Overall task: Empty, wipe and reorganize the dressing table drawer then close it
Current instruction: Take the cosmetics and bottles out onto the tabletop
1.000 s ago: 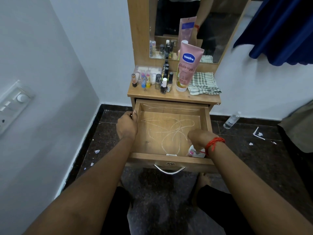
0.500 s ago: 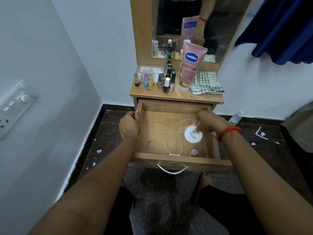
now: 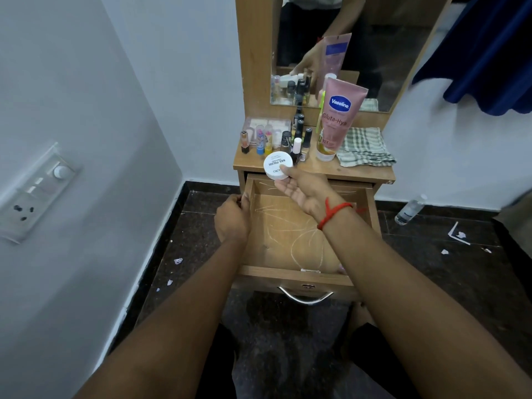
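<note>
The wooden drawer [image 3: 288, 276] of the dressing table stands pulled out, its scratched floor mostly bare. My right hand [image 3: 302, 188] holds a round white nail polish remover jar [image 3: 277, 167] between thumb and fingers, lifted over the drawer's back edge at the front of the tabletop [image 3: 359, 169]. My left hand [image 3: 231, 218] grips the drawer's left wall. A small pink item [image 3: 342, 268] peeks out at the drawer's near right corner, mostly hidden by my right forearm.
On the tabletop stand several nail polish bottles [image 3: 296, 141], a pink Vaseline tube [image 3: 336, 122], a clear box [image 3: 266, 126] and a folded checked cloth [image 3: 364, 146]. A mirror [image 3: 331, 47] rises behind. A plastic bottle [image 3: 408, 210] and paper scraps lie on the dark floor. Wall at left.
My right hand picked the white jar from the drawer's near right corner and raised it up to the tabletop's front edge. The left hand has stayed on the drawer's left wall.
</note>
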